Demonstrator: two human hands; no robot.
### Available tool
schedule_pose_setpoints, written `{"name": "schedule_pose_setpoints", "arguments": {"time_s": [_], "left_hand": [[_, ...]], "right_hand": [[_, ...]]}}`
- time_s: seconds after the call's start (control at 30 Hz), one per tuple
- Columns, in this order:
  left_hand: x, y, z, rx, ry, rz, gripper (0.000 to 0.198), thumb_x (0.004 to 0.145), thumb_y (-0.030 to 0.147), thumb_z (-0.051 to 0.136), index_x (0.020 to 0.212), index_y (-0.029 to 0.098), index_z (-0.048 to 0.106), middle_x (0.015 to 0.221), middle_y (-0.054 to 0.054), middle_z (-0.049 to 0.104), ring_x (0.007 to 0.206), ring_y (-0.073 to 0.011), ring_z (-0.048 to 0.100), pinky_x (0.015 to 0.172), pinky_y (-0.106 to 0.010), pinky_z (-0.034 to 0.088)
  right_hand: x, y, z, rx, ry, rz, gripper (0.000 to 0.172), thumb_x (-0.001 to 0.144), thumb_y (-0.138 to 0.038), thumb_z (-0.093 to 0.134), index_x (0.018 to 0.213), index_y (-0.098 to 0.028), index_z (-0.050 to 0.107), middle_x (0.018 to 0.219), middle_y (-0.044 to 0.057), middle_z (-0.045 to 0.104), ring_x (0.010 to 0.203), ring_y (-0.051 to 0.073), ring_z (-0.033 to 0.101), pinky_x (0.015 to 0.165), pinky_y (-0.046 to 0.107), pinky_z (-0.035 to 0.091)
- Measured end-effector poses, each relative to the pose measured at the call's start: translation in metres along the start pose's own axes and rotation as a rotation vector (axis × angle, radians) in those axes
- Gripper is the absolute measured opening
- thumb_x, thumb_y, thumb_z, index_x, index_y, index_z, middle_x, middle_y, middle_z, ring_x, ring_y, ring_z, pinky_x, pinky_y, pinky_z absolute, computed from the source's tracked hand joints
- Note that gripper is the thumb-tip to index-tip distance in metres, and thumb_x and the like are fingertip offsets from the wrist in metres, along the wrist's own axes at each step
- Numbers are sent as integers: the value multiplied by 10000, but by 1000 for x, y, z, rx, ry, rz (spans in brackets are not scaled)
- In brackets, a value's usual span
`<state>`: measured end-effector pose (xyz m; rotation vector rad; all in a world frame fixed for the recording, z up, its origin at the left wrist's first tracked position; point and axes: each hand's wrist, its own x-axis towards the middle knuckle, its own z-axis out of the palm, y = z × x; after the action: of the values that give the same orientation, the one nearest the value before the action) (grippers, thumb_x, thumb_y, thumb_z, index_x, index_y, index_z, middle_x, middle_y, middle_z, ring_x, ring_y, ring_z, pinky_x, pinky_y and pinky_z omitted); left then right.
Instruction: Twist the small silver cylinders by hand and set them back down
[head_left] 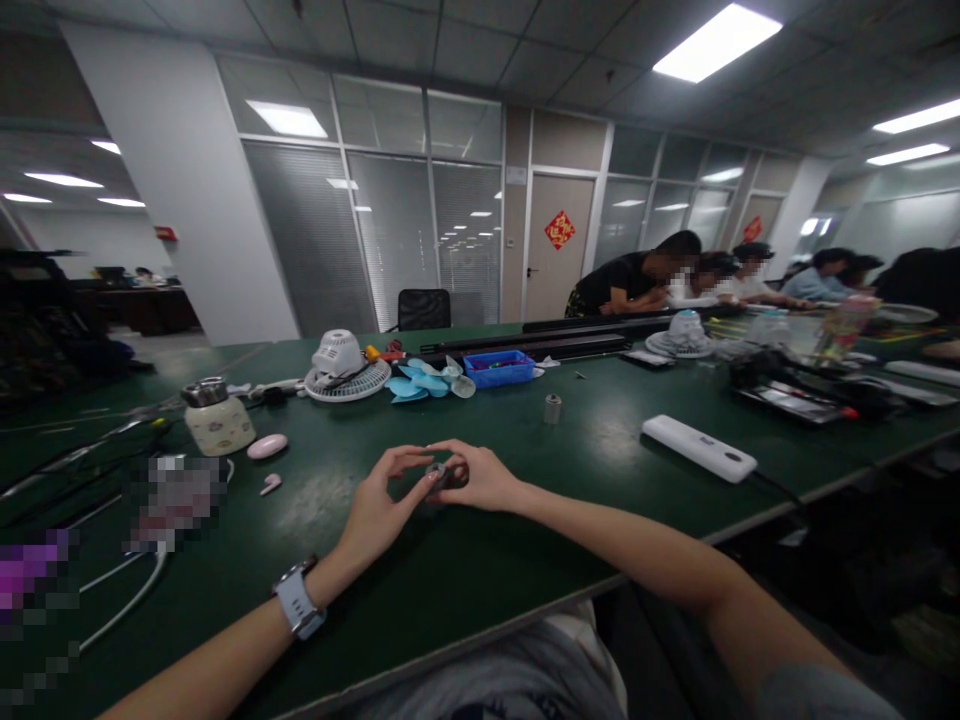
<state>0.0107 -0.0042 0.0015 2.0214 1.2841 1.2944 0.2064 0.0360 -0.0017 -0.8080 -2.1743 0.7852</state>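
Observation:
Between the fingertips of both hands is a small grey metal part (pixel 436 470), mostly covered by the fingers, so its kind is hard to make out. My left hand (pixel 386 500) pinches it from the left, a watch on that wrist. From the right, my right hand (pixel 480 477) grips the same part with thumb and fingers. Both hands are just above the green table (pixel 480 560). Beyond them a small metal cylinder (pixel 553 409) stands upright on the tabletop.
Blue fan blades (pixel 427 380), a blue tray (pixel 499 368) of small parts and a white fan (pixel 341 368) lie further back. At left are a cream flask (pixel 217 418), a pink case (pixel 267 446) and an earbud (pixel 271 484). A white power strip (pixel 699 448) lies right; people lean over the table beyond.

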Motion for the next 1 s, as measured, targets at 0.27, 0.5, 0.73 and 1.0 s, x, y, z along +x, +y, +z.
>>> {"name": "schedule_pose_setpoints", "arguments": {"time_s": [0.27, 0.5, 0.73, 1.0], "left_hand": [[2, 2, 3, -57, 12, -32, 386, 787, 480, 632, 1053, 208, 565, 1035, -81, 722, 981, -244, 691, 927, -411, 517], [5, 9, 0, -109, 171, -44, 350, 767, 466, 666, 965, 202, 551, 946, -57, 713, 898, -212, 705, 840, -348, 545], [10, -27, -6, -78, 18, -173, 466, 745, 483, 671, 1085, 193, 541, 1044, -111, 715, 1010, -262, 688, 877, -409, 528], [4, -38, -5, -11, -226, -189, 505, 764, 435, 646, 1222, 238, 570, 1031, -72, 758, 1045, -287, 681, 939, -429, 476]], "right_hand": [[-5, -3, 11, 31, 4, -47, 744, 692, -391, 777, 1340, -242, 443, 983, 12, 715, 887, 191, 700, 792, 314, 540], [-5, -9, 8, -37, -9, -60, 717, 702, -401, 775, 1326, -246, 457, 944, 0, 718, 864, 183, 695, 795, 309, 523], [-7, -11, 3, -171, 59, -64, 690, 695, -463, 767, 1294, -244, 505, 873, -11, 689, 848, 180, 681, 784, 298, 495], [-6, -17, 1, -250, 28, -72, 483, 727, -447, 737, 1155, -247, 632, 1009, 8, 702, 879, 165, 656, 788, 271, 475]]}}
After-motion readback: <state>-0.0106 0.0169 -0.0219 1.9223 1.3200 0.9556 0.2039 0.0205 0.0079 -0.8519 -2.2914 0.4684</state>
